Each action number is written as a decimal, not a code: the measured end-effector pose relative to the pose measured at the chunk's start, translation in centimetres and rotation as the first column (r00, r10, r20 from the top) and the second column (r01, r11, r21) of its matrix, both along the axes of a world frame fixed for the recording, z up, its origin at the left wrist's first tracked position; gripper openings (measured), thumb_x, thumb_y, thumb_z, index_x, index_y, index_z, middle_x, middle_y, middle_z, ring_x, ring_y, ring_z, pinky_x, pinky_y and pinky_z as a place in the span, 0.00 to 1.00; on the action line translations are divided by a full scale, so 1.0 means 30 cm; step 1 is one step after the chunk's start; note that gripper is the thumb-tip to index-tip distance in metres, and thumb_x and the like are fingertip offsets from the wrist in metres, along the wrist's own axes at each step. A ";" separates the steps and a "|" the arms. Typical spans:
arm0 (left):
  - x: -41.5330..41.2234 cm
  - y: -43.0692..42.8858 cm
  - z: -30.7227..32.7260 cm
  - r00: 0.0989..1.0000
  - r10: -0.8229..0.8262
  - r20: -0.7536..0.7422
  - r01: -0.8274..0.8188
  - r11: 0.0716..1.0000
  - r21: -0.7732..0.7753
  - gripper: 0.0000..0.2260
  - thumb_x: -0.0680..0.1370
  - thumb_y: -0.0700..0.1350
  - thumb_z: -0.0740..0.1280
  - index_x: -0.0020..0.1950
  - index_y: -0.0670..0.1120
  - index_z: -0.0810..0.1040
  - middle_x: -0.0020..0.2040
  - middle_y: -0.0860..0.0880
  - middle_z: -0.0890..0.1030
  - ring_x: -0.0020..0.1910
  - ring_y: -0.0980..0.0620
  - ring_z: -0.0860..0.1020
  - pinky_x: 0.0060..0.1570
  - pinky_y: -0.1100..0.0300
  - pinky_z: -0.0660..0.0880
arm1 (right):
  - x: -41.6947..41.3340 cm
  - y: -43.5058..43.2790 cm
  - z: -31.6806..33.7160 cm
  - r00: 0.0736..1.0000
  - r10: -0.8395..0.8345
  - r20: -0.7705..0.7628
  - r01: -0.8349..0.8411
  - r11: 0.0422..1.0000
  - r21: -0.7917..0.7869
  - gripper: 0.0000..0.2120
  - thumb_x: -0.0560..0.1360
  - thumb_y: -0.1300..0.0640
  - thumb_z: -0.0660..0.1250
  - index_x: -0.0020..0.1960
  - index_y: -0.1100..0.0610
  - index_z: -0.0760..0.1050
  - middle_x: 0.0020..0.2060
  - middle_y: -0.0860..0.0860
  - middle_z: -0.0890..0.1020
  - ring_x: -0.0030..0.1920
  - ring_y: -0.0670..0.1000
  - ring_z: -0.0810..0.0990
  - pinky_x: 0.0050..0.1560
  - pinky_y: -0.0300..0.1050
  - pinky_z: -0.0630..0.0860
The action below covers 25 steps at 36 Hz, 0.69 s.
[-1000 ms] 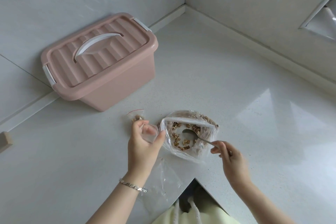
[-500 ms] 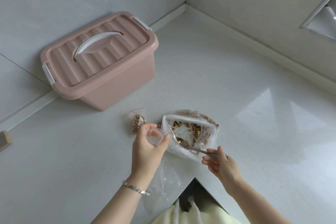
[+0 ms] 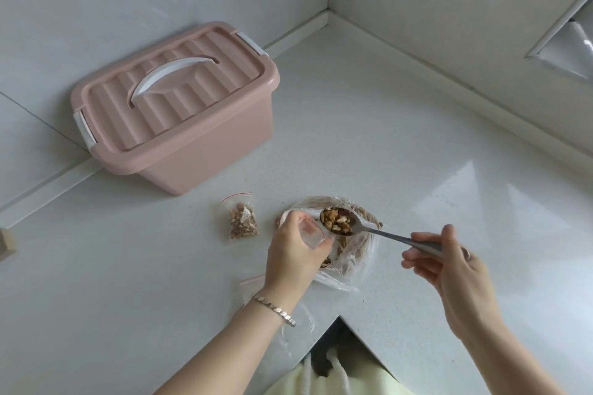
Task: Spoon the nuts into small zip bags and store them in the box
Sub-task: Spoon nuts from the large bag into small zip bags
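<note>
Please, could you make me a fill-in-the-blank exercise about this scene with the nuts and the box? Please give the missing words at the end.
1. The right hand holds a ____ loaded with nuts.
2. The left hand, with a ____ on its wrist, holds a small zip bag.
3. The lid of the pink box is ____.

Missing words: spoon; bracelet; closed.

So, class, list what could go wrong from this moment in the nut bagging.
The spoon is heaped and the small zip bag in the left hand looks narrow-mouthed: nuts may spill onto the counter. The right hand holds the spoon far back, so it may wobble.
</note>
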<state>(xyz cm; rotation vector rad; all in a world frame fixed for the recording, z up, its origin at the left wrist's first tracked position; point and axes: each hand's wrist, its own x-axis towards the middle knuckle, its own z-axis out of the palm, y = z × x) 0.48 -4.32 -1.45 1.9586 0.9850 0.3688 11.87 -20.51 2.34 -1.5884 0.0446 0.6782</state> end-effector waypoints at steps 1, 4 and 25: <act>0.005 -0.002 -0.003 1.000 -0.008 -0.003 0.008 1.000 0.005 0.15 0.69 0.47 0.74 0.50 0.48 0.72 0.45 0.54 0.78 0.47 0.56 0.75 0.42 0.75 0.68 | -0.002 0.006 0.018 1.000 0.001 0.026 -0.001 1.000 0.003 0.22 0.80 0.49 0.52 0.41 0.60 0.78 0.27 0.54 0.82 0.29 0.49 0.80 0.36 0.41 0.74; 0.011 -0.009 -0.011 0.999 -0.036 -0.011 0.036 0.999 0.019 0.17 0.68 0.46 0.75 0.51 0.47 0.72 0.45 0.54 0.77 0.47 0.56 0.75 0.42 0.72 0.71 | -0.010 0.027 0.061 0.994 0.012 0.106 -0.012 1.000 0.000 0.22 0.80 0.50 0.53 0.39 0.61 0.78 0.26 0.55 0.81 0.26 0.49 0.79 0.28 0.34 0.73; -0.021 -0.017 -0.012 0.993 0.104 0.061 -0.103 0.995 -0.009 0.13 0.69 0.45 0.74 0.47 0.47 0.73 0.42 0.54 0.79 0.46 0.59 0.76 0.45 0.79 0.66 | -0.032 0.051 0.101 0.698 0.264 0.666 -0.191 0.964 -0.183 0.16 0.75 0.42 0.54 0.39 0.46 0.78 0.34 0.45 0.82 0.32 0.43 0.80 0.35 0.26 0.71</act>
